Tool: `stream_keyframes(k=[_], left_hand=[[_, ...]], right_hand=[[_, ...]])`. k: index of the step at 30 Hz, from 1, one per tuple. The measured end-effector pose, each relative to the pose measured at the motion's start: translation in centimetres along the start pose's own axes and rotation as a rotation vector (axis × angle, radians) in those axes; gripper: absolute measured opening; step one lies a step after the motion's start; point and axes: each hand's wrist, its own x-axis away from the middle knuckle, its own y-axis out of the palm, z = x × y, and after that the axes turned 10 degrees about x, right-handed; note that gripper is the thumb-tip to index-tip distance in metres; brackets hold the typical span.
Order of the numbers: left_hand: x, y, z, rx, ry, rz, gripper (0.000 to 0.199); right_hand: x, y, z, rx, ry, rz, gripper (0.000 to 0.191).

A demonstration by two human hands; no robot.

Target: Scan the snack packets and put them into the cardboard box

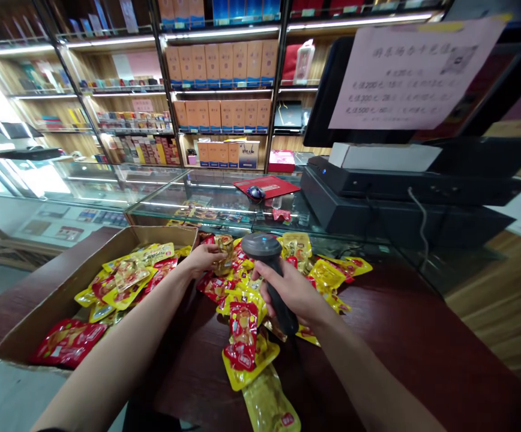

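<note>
My right hand [294, 288] is wrapped round the handle of a black barcode scanner [263, 246], its head facing away and a blue light lit on top. My left hand [204, 259] pinches a gold snack packet [224, 255] just left of the scanner head. Below both hands, a heap of yellow and red snack packets [243, 333] spreads over the dark wooden counter. To the left, an open cardboard box [30, 318] holds more such packets, with a large red packet [69, 342] in its near end.
Behind the heap stands a glass display counter [152, 186] bearing a computer mouse [255, 192] on a red mat [278, 186]. A black register with a monitor [328, 90] and paper sign [404, 78] rises at right. Shelves of boxes [219, 63] line the back.
</note>
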Motion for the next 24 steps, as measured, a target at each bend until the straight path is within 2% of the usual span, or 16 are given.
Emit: stream_keyframes(k=[4, 10, 18, 24], left_hand=[[0.0, 0.1, 0.3, 0.215, -0.060, -0.044, 0.033], [-0.1, -0.3, 0.9, 0.354, -0.078, 0.052, 0.030], [0.3, -0.4, 1.4, 0.396, -0.077, -0.008, 0.034], [0.3, -0.5, 1.5, 0.387, -0.085, 0.021, 0.035]], right_hand=[[0.1, 0.3, 0.3, 0.009, 0.013, -0.047, 0.030], [0.1, 1.0, 0.5, 0.012, 0.024, -0.067, 0.026], [-0.3, 1.1, 1.0, 0.040, 0.047, -0.083, 0.026], [-0.3, 1.1, 1.1, 0.031, 0.048, -0.076, 0.026]])
